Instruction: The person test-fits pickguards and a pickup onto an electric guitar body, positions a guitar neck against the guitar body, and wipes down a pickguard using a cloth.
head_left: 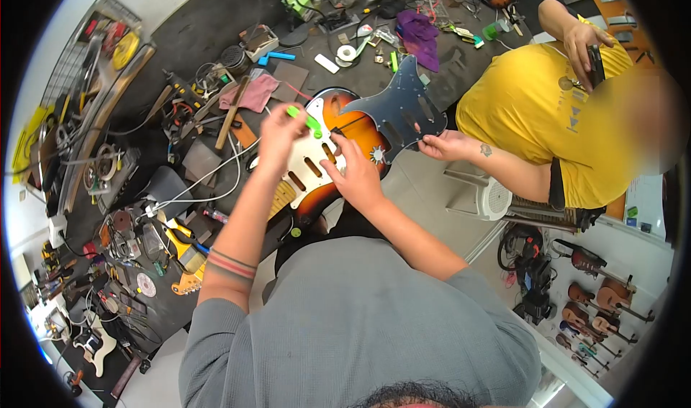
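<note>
A sunburst electric guitar [335, 110] lies in front of me, its neck pointing down and to the left. On its body sits a white pickguard [302, 151] with several dark pickup slots. My left hand [279, 136] is closed round a bright green tool [312, 124], held over the upper part of this pickguard; the tool's exact kind is unclear. Fingers apart, my right hand [358, 175] rests at the pickguard's right side near the slots. A dark blue-black pickguard [403, 109] overlaps the guitar's far side, its edge in a co-worker's hand [440, 146].
A co-worker in a yellow shirt [520, 98] stands at the right, a phone [596, 66] in the other hand. Tools, a pink cloth [259, 92], a tape roll [346, 53] and a purple cloth [417, 37] crowd the bench. White cables [209, 186] run left of the guitar. A white stool [495, 198] stands right.
</note>
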